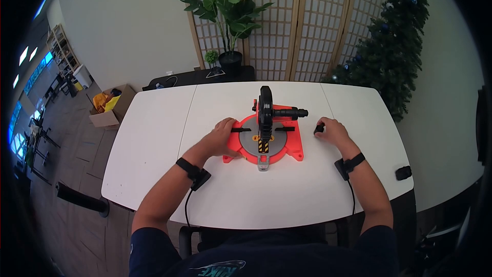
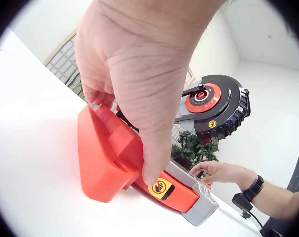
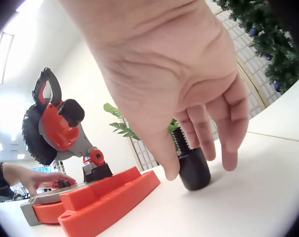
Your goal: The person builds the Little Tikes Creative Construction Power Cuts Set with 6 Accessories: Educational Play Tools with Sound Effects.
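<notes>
A toy miter saw with an orange base (image 1: pixel 294 149), grey round plate and black blade part (image 1: pixel 265 107) stands on the white table. My left hand (image 1: pixel 221 138) grips the left side of the base; in the left wrist view its thumb (image 2: pixel 157 158) lies on the orange edge beside a yellow warning sticker. To the right of the saw, my right hand (image 1: pixel 335 134) has thumb and fingers around a small black knob (image 1: pixel 319 129). In the right wrist view the knob (image 3: pixel 194 170) stands upright on the table, its threaded shaft pointing up between thumb and fingers.
The white table (image 1: pixel 154 123) extends around the saw. A small black object (image 1: pixel 403 173) lies near its right edge. Behind are a potted plant (image 1: pixel 230 59), a lattice screen and a decorated tree (image 1: pixel 379 56). An open cardboard box (image 1: pixel 107 118) sits left on the floor.
</notes>
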### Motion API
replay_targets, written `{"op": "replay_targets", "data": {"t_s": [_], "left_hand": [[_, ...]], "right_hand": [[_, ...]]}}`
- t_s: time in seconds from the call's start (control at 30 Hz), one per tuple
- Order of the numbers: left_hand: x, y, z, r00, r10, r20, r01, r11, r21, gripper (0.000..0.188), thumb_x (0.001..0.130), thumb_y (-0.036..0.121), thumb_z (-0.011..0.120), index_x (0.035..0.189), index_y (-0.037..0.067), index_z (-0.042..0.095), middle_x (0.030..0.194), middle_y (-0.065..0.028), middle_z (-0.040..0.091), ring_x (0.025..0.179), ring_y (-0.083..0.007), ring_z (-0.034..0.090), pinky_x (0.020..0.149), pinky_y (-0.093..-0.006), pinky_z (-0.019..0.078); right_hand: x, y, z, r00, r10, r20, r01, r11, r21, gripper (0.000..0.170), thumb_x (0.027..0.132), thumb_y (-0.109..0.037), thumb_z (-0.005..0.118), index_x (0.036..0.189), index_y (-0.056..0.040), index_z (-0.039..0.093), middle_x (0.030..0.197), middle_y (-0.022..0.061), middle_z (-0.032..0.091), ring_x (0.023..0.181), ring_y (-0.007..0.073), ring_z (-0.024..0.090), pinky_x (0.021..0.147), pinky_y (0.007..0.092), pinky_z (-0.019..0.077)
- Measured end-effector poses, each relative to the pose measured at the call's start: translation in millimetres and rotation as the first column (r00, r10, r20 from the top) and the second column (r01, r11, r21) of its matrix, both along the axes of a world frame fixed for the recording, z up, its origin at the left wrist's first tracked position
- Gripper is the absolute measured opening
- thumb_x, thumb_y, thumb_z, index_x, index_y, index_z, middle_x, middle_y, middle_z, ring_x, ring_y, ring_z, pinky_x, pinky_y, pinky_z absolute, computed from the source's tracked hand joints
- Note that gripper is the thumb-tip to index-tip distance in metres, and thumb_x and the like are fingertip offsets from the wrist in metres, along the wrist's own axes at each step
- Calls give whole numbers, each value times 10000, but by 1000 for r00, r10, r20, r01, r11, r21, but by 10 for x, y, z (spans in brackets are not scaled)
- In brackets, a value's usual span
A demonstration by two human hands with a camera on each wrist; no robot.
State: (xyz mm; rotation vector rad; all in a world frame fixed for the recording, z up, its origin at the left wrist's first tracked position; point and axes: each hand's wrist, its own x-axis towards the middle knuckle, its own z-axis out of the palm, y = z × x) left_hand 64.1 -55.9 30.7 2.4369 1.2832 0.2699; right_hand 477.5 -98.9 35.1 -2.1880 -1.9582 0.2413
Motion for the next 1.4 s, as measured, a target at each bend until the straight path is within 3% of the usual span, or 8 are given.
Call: {"op": "replay_targets", "data": {"t_s": [0.17, 0.33, 0.47, 0.63, 0.83, 1.13, 1.2, 1.4], "left_hand": [[9, -18, -21, 999, 11, 34, -12, 999, 35, 1176, 534, 443, 975, 1457, 21, 380, 1506, -169, 408, 1395, -365, 435, 1137, -432, 448], [22, -35, 63, 999, 28, -29, -28, 1000, 7, 1217, 539, 482, 963, 1479, 8, 353, 1529, -184, 390, 1373, -368, 470, 1138, -425, 449], [28, -51, 65, 999, 37, -27, -36, 999, 26, 1209, 531, 481, 962, 1475, 16, 367, 1517, -180, 412, 1344, -370, 502, 1120, -418, 467], [43, -51, 67, 998, 49, -34, -49, 999, 0, 1209, 535, 473, 961, 1484, 24, 361, 1534, -173, 396, 1392, -370, 448, 1145, -435, 439], [44, -43, 59, 997, 46, -63, -46, 999, -1, 1227, 542, 490, 959, 1497, 19, 348, 1557, -182, 372, 1432, -372, 398, 1172, -439, 412], [55, -55, 57, 996, 40, -76, -38, 999, 24, 1256, 536, 522, 958, 1501, 7, 341, 1554, -196, 373, 1415, -387, 422, 1160, -446, 423], [67, -63, 71, 996, 41, -78, -40, 999, 18, 1259, 536, 525, 958, 1501, 3, 340, 1552, -198, 374, 1398, -389, 443, 1151, -443, 434], [59, -52, 65, 997, 38, -73, -37, 999, 14, 1256, 537, 522, 958, 1496, -8, 344, 1548, -184, 384, 1345, -371, 509, 1112, -420, 471]], "right_hand": [[-44, -43, 68, 999, -25, -31, 27, 999, 41, 390, 772, -249, 847, 1098, -107, 688, 1024, 105, 744, 967, 293, 710, 856, 384, 557], [-100, -112, 118, 964, 119, -237, -80, 982, 169, 369, 775, -231, 810, 1053, -40, 660, 949, 142, 721, 853, 287, 699, 781, 378, 554], [-286, -232, 239, 927, 52, -371, -34, 998, 53, 383, 768, -196, 807, 1041, -8, 615, 951, 158, 699, 830, 282, 684, 760, 369, 546], [-473, -374, 261, 872, 182, -454, -185, 982, 37, 409, 752, -178, 830, 1020, 14, 589, 984, 180, 665, 818, 285, 673, 752, 369, 549], [-784, -558, 424, 875, 206, -438, -256, 965, -57, 520, 825, -190, 788, 1230, 70, 590, 1114, 204, 648, 783, 242, 700, 617, 321, 589], [-941, -601, 227, 548, 34, -836, -431, 867, -248, 458, 966, -170, 674, 1335, 28, 488, 1141, 116, 648, 866, 172, 731, 557, 267, 570], [-973, -609, 156, 444, -126, -887, -422, 844, -331, 403, 977, -242, 682, 1289, -29, 542, 1089, 58, 670, 876, 126, 710, 573, 249, 533], [-1128, -695, 89, 559, -6, -829, -522, 774, -358, 386, 988, -332, 672, 1248, -55, 599, 1048, 28, 667, 891, 113, 700, 607, 256, 523]]}}
